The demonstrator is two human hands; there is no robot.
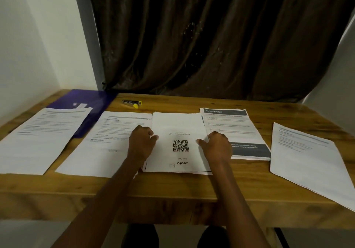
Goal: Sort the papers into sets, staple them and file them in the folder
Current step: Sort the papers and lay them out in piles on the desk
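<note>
Several sets of white printed papers lie in a row on the wooden table (172, 188). The middle one is a stack (177, 124) whose top sheet shows a QR code and the word "zepto", upside down to me. My left hand (141, 142) grips its left edge with the thumb on top, and my right hand (217, 145) grips its right edge the same way. A purple folder (86, 100) lies at the back left, partly under the far-left papers (38, 138). A black and yellow stapler (132, 102) rests behind the row.
Left of centre lies another text set (99, 142). A set headed "MULTI-ROOM" (230, 124) lies right of centre, and one more set (307, 157) overhangs the table's right front edge. A brown curtain (211, 36) hangs behind the table, with a white wall on the left.
</note>
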